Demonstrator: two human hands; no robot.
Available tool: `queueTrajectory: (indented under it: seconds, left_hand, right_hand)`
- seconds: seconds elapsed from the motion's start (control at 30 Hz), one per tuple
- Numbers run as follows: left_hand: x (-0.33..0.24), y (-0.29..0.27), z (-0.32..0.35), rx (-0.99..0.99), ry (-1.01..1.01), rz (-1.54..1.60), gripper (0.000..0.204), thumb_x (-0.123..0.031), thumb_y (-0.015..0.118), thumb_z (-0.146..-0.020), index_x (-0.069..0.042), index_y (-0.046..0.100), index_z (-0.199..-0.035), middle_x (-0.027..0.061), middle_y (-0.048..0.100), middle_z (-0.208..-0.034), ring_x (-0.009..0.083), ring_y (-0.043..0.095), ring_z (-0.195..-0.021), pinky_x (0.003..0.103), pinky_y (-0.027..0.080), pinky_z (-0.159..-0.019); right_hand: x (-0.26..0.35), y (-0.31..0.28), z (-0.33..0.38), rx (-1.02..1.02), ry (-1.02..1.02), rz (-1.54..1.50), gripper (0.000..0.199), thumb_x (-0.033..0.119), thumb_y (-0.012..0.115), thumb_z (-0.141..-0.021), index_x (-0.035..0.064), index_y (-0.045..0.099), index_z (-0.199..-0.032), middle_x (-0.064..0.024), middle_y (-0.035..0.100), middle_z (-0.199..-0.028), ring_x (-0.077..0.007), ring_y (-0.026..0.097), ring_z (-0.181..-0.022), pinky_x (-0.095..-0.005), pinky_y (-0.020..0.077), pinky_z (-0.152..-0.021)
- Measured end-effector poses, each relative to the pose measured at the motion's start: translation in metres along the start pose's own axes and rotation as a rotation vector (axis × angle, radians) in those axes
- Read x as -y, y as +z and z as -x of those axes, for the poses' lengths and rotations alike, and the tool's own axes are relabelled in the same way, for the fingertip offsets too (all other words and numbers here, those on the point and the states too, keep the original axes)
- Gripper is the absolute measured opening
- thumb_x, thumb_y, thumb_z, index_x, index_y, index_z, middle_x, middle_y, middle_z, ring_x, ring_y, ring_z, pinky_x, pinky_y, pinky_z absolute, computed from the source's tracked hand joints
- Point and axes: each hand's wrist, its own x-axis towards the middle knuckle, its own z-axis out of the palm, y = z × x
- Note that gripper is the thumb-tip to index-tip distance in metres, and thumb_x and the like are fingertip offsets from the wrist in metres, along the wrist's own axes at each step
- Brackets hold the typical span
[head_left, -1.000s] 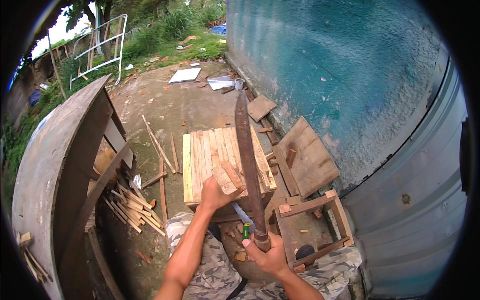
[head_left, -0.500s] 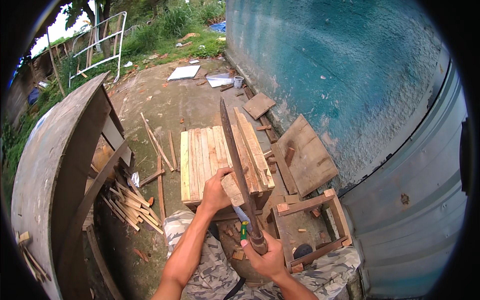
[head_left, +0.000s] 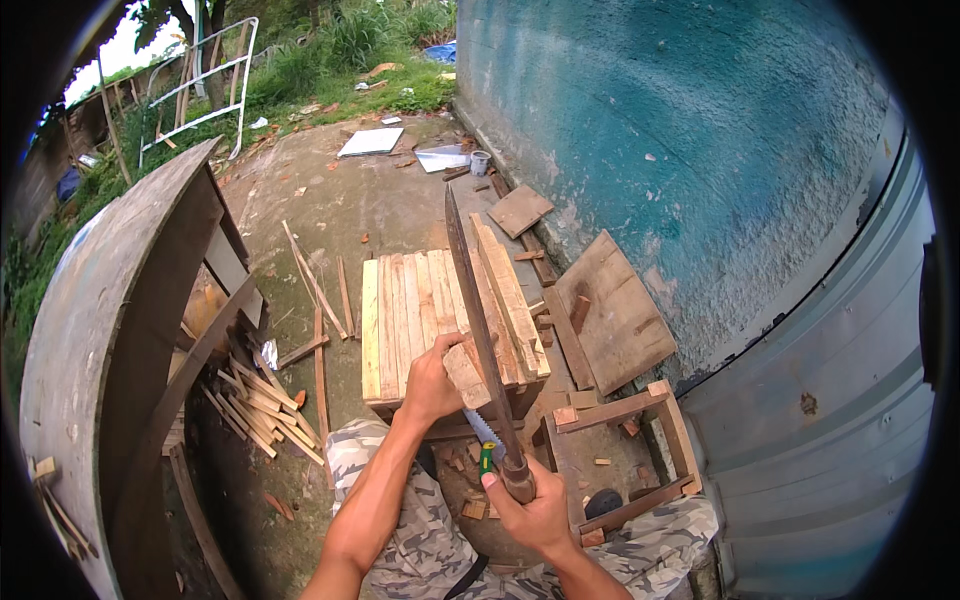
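My right hand (head_left: 530, 510) is closed round the wooden handle of a machete (head_left: 478, 310), whose long, dark, worn blade points up and away from me. A short block of wood (head_left: 464, 375) is gripped in my left hand (head_left: 431, 385), right beside the blade; whether they touch I cannot tell. Both are over the near edge of a low bench of pale wooden strips (head_left: 405, 310). Below the block is a handsaw (head_left: 487, 455) with a green and yellow handle and a toothed blade, partly hidden by the machete and block.
Long timber pieces (head_left: 503, 285) lie along the bench's right side. An upturned wooden frame (head_left: 612, 412) stands at right, near a leaning board (head_left: 615, 315) and blue wall (head_left: 700, 170). At left are a large curved panel (head_left: 90, 350) and a pile of sticks (head_left: 262, 410).
Very little differs. The machete's tip has shifted slightly to the right; both hands keep their holds, and the block and handsaw stay in place.
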Motion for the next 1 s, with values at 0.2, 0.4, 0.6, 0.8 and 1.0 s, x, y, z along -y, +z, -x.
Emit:
queueTrajectory:
  seconds: [0.2, 0.4, 0.6, 0.8, 1.0]
  left_hand:
    - [0.0027, 0.001, -0.0014, -0.019, 0.039, -0.01, 0.068, -0.028, 0.097, -0.066, -0.001, 0.06, -0.116, 0.0074, 0.068, -0.096, 0.0179, 0.066, -0.085, 0.033, 0.056, -0.077]
    - [-0.0015, -0.0009, -0.0029, -0.01, 0.054, -0.039, 0.07, -0.016, 0.092, -0.063, -0.003, 0.054, -0.12, 0.0207, 0.073, -0.098, 0.0368, 0.074, -0.092, 0.04, 0.059, -0.077]
    - [0.0005, -0.0004, -0.004, -0.004, 0.076, -0.084, 0.071, -0.015, 0.092, -0.061, -0.003, 0.054, -0.121, 0.0214, 0.073, -0.098, 0.0382, 0.073, -0.092, 0.041, 0.059, -0.077]
    - [0.0007, 0.0, -0.003, 0.002, 0.025, -0.077, 0.063, -0.026, 0.094, -0.065, -0.003, 0.061, -0.114, 0.0134, 0.069, -0.097, 0.0284, 0.069, -0.087, 0.038, 0.057, -0.078]
    - [-0.0038, -0.0004, 0.0022, -0.01, 0.047, -0.064, 0.067, -0.023, 0.094, -0.065, -0.003, 0.057, -0.117, 0.0173, 0.071, -0.096, 0.0326, 0.071, -0.088, 0.039, 0.058, -0.077]
  right_hand:
    - [0.0011, 0.0002, 0.0, 0.002, 0.0, -0.001, 0.021, 0.014, 0.076, -0.088, -0.0014, 0.063, -0.084, -0.0105, 0.068, -0.066, -0.0178, 0.066, -0.057, -0.0321, 0.0483, -0.054]
    - [0.0014, 0.0004, 0.0001, -0.001, -0.003, -0.001, 0.019, 0.014, 0.076, -0.088, -0.001, 0.064, -0.086, -0.0107, 0.069, -0.068, -0.0176, 0.068, -0.059, -0.032, 0.0495, -0.055]
    - [0.001, -0.0002, 0.0006, -0.002, -0.007, 0.004, 0.019, 0.015, 0.076, -0.088, -0.0006, 0.065, -0.088, -0.0113, 0.07, -0.07, -0.0205, 0.07, -0.06, -0.0329, 0.0503, -0.056]
    - [-0.0003, -0.0009, -0.0005, 0.003, -0.004, 0.022, 0.02, 0.016, 0.076, -0.089, -0.0006, 0.065, -0.088, -0.0121, 0.07, -0.07, -0.0228, 0.07, -0.061, -0.0336, 0.0507, -0.056]
    - [-0.0008, -0.0016, 0.0043, 0.005, -0.003, 0.022, 0.02, 0.016, 0.076, -0.089, 0.0002, 0.065, -0.087, -0.0117, 0.068, -0.067, -0.0218, 0.068, -0.057, -0.0338, 0.0493, -0.054]
